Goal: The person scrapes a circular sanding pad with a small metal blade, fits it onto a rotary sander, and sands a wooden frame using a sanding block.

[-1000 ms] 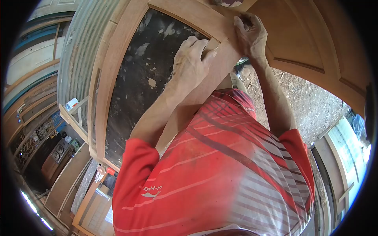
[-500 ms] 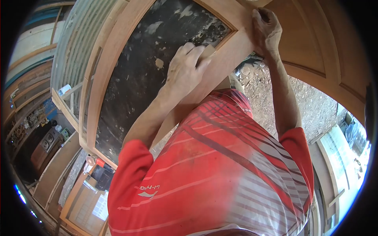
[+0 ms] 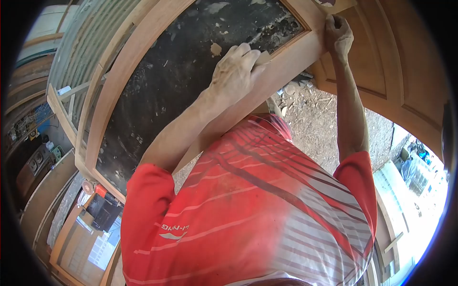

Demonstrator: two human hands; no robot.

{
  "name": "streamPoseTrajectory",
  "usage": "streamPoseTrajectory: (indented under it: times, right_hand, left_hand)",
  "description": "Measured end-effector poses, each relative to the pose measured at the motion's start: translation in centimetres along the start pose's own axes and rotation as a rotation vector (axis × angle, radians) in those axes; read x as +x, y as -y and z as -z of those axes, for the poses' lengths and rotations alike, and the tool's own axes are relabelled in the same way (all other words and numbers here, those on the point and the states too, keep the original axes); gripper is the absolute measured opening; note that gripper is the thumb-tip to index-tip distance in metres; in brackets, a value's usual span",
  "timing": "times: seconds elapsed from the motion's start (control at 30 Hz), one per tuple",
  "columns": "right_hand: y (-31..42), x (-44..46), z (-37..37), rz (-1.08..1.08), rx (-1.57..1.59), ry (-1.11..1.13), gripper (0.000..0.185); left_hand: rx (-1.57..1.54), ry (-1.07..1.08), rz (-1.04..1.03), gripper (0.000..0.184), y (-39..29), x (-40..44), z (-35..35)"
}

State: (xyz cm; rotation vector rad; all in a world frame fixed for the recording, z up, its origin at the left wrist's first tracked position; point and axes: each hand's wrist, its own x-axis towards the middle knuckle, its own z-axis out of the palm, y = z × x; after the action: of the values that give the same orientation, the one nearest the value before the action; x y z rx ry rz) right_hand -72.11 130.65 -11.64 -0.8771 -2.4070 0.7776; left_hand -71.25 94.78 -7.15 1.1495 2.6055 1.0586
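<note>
My left hand [image 3: 234, 71] is closed around a small tan piece, apparently folded sandpaper [image 3: 263, 58], pressed against the inner edge of a wooden frame [image 3: 291, 56]. Inside that frame shows a dark, scuffed surface [image 3: 171, 66] with pale blotches. At the frame's right end, my right hand [image 3: 339, 37] has its fingers curled and seems to grip the wood; its fingertips are hidden.
A brown panelled door [image 3: 400, 62] stands at the upper right. Wood shavings cover the ground [image 3: 312, 112]. Corrugated sheeting [image 3: 78, 43] and timber strips lie at left, above a red tool [image 3: 101, 191]. A clear plastic bag [image 3: 409, 169] is at far right.
The view has shifted, so the frame sits farther right and higher. My left hand has slid slightly along the rail, away from the inner corner. My right hand stays by the frame's end.
</note>
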Motion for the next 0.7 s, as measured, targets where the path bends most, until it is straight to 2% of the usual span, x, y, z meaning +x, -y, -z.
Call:
streamPoseTrajectory:
  times: [0.13, 0.23, 0.27, 0.37, 0.5, 0.57, 0.6, 0.7]
  right_hand:
    - [-0.2, -0.4, 0.1, 0.017, -0.015, -0.015, 0.044]
    - [-0.7, -0.4, 0.1, -0.025, -0.031, -0.006, 0.045]
    - [-0.6, -0.5, 0.1, -0.054, -0.010, -0.011, 0.042]
    - [0.1, -0.9, 0.4, -0.076, 0.062, -0.004, 0.036]
    - [-0.4, -0.8, -0.1, 0.100, 0.002, -0.059, 0.032]
    - [-0.3, -0.2, 0.1, 0.210, -0.117, -0.061, 0.031]
    - [-0.2, 0.3, 0.6, 0.243, -0.081, 0.030, 0.035]
    - [3.1, 4.0, -0.1, 0.243, -0.006, 0.087, 0.039]
  left_hand:
    - [0.008, 0.045, -0.144, 0.035, -1.1, 3.9, -1.9]
    - [-0.031, 0.113, -0.216, 0.035, -2.9, 3.3, -2.5]
    - [-0.108, 0.057, -0.216, 0.032, -3.2, 2.2, -2.1]
    - [-0.109, 0.002, -0.007, 0.029, -2.2, -0.6, 0.6]
    - [-0.153, -0.161, 0.325, 0.025, -0.2, -2.6, 3.1]
    - [-0.120, -0.200, 0.364, 0.025, 0.1, -4.3, 3.3]
    - [-0.123, -0.254, 0.386, 0.024, 0.1, -5.4, 3.0]
    - [-0.102, -0.382, 0.446, 0.024, 0.6, -7.3, 1.7]
